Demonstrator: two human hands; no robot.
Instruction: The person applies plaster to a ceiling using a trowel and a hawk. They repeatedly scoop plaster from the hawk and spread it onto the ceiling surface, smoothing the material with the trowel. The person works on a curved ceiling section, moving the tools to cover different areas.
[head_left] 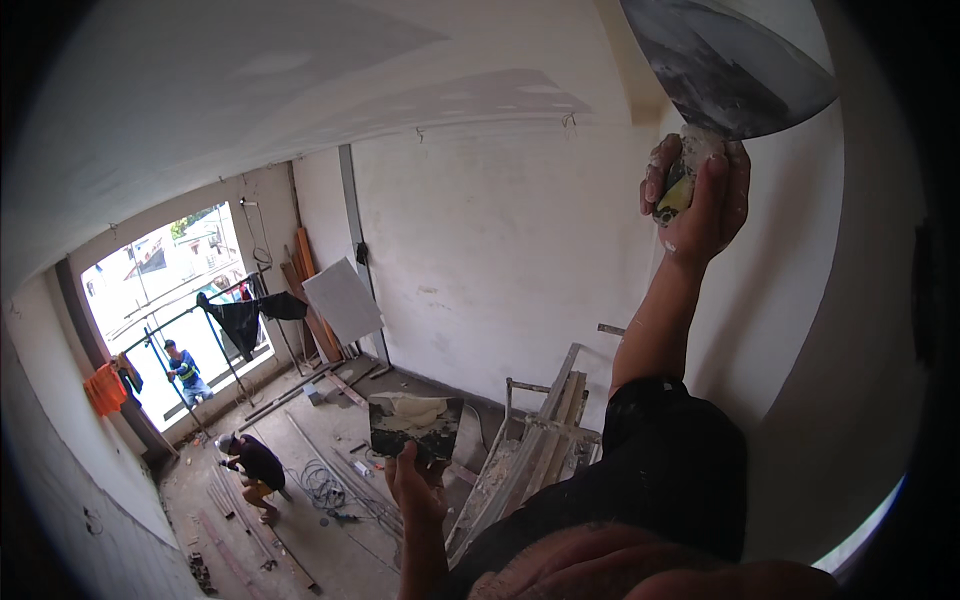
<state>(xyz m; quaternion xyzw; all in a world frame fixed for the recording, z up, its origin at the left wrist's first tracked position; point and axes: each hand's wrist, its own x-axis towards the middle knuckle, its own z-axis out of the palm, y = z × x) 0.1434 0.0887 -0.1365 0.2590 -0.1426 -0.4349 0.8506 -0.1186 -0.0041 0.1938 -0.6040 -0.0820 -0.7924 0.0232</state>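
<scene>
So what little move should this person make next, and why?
Probably draw the wide blade along the pale wall: the right hand holds it raised near that surface, its face smeared, and the left hand holds a dark plate bearing pale paste. Whether blade and wall touch, I can't tell.

Pale walls (500,230), bright window (155,285), cluttered floor (345,560).

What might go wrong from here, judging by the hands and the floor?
The pale plaster on the plate might slide off if the left hand tips it.

The wide scraper, raised high in the right hand, could slip, since its handle looks crusted.

Loose cable on the floor might trip someone, perhaps the bent-over person nearby.
</scene>
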